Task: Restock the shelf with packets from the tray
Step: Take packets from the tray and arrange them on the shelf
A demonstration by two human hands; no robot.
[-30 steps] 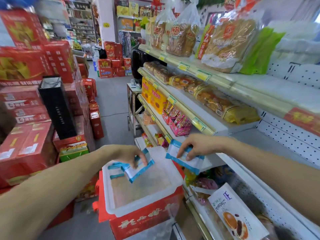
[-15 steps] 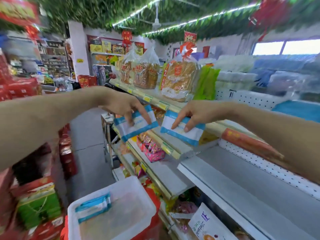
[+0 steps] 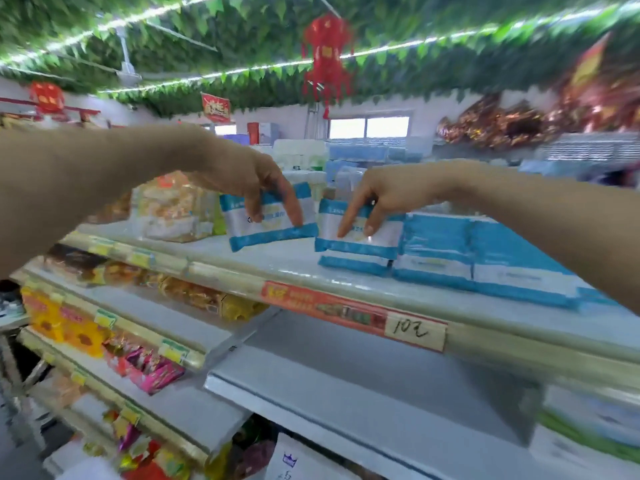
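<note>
where bread bags (image 3: 169,207) crowd left, stacked packets (image 3: 485,258) right

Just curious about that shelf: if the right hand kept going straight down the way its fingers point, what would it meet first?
Probably the blue-and-white packet lying flat on the top shelf, directly under the packet the right hand holds; depth is uncertain.

two blue-and-white packets are over the top shelf (image 3: 277,268). the left packet (image 3: 272,220) is tilted, its lower edge just above the shelf board, left of the stack, pinched from above. the right packet (image 3: 360,230) stands nearly upright on a flat packet (image 3: 353,265) at the left end of the stack (image 3: 485,261) of same-coloured packets lying on the shelf. print on them is too blurred to read.
</note>
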